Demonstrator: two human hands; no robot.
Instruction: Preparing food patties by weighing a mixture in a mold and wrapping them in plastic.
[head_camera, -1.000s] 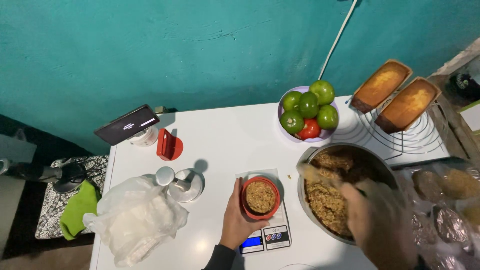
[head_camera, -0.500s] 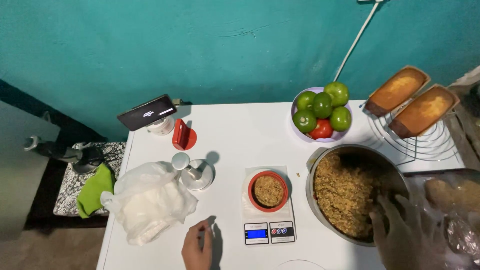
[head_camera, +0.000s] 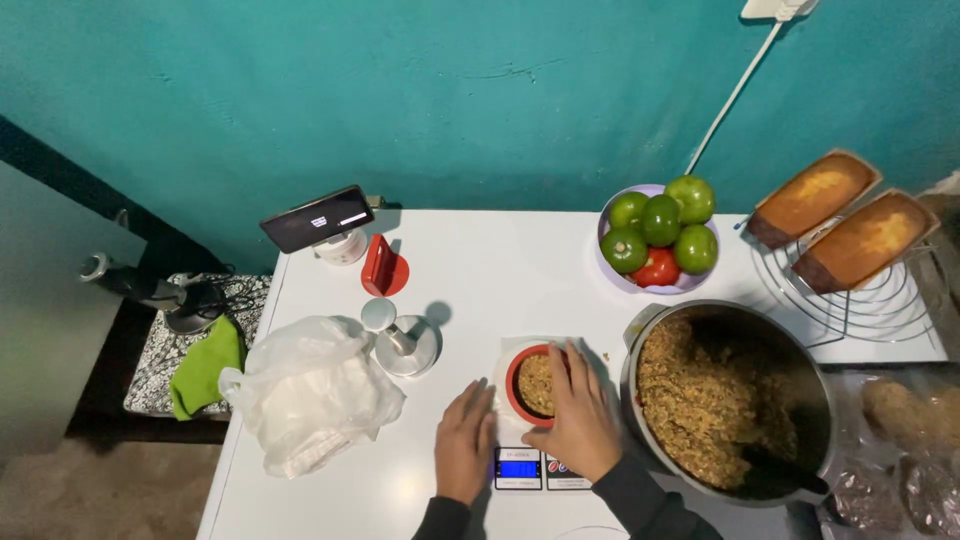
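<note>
We find a small red bowl of brown crumbly mix standing on a digital scale on the white table. The right hand lies curved over its rim; the left hand rests flat just beside. A large metal pot holds the same mix; a lilac bowl holds green and red fruit.

Single head view, looking steeply down at white table (teal wall behind), moderately near.

Teal wall w/ white cable running down; white table vs it; dim floor at left edge.
</note>
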